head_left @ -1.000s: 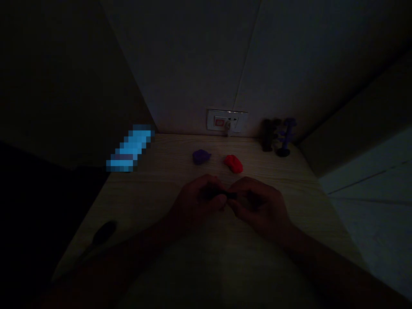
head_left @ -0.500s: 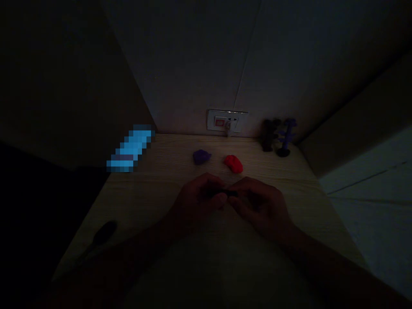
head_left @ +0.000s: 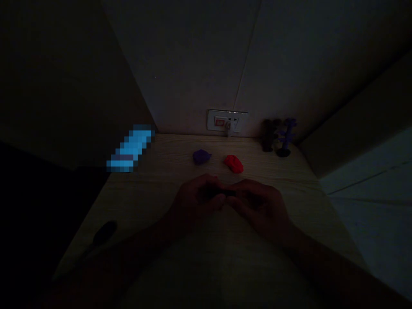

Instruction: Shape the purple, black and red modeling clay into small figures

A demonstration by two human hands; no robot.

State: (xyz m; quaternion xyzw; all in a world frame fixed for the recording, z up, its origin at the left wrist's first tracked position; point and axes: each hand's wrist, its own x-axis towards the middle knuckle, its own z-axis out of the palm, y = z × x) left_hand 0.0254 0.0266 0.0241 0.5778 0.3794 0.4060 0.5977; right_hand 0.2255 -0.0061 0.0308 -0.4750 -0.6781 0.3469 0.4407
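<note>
In dim light, my left hand (head_left: 198,197) and my right hand (head_left: 260,201) meet over the middle of the table. Both are closed on a small dark piece (head_left: 229,193) that spans between their fingertips; its kind is too dark to make out, and much of it is hidden by the fingers. Just beyond my hands lies a red lump of modelling clay (head_left: 234,164). A purple lump of modelling clay (head_left: 201,156) sits to its left, apart from it.
Two small standing figures, one dark brown (head_left: 268,135) and one purple on a black base (head_left: 286,137), stand at the back right. A wall socket (head_left: 227,121) holds a plug. A blurred bright-blue screen (head_left: 131,148) is at the left edge; a dark spoon-like thing (head_left: 104,231) lies front left.
My fingers have shifted very slightly around the dark piece, with the right fingertips a little closer to the left ones. The clay lumps and figures stay where they were.
</note>
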